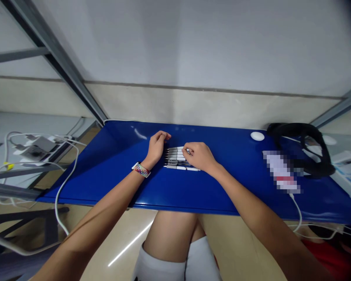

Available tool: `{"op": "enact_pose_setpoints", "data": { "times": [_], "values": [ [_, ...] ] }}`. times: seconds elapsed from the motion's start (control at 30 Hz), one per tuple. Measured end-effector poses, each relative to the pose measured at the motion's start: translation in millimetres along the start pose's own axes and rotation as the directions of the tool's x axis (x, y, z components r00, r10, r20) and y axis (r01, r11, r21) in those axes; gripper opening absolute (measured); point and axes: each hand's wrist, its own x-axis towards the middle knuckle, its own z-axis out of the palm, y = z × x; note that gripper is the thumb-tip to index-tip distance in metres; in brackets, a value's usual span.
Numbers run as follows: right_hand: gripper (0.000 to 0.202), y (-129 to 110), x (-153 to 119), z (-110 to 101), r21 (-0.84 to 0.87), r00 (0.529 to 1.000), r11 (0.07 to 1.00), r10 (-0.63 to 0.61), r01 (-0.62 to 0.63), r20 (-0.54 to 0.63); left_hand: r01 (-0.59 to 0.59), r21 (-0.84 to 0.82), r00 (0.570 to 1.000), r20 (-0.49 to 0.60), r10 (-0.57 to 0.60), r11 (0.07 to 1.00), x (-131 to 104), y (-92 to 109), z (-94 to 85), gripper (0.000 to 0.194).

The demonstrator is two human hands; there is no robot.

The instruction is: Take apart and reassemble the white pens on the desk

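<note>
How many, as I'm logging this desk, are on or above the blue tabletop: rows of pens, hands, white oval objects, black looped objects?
Rows of pens: 1 (single pens partly hidden)
Hands: 2 (left hand, right hand)
White oval objects: 1
Black looped objects: 1
Total: 5

Around the table (181, 193)

At the table's right end lie a white oval object (257, 136), a black headband (324, 155) and a pixelated thing (281, 171) with a white cable (298, 208); behind it, a wall (175, 47); at its left, a metal frame (66, 64).

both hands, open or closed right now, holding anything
Left hand: partly curled beside the pens; any grip unclear.
Right hand: curled over the pens; grip cannot be told.
</note>
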Motion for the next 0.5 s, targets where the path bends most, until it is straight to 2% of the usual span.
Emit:
{"op": "enact_pose_setpoints", "data": {
  "times": [0.23,0.4,0.5],
  "values": [
    [0.020,7,1,-10,0.015,0.986,0.987,-0.159,0.158,0.054,0.012,-0.007,0.998,-0.055,-0.013,1.000,8,-4,-8.3,0.026],
    [0.009,-4,-5,-7,0.115,0.928,0.948,-0.314,0.296,0.200,0.009,-0.024,0.997,-0.080,-0.011,1.000,11,-6,-11.8,0.025],
    [0.005,-8,-8,-2,0.096,0.897,0.934,-0.356,0.343,0.260,0.014,-0.028,0.997,-0.079,-0.016,1.000,12,-7,-11.9,0.025]
  ]
}}
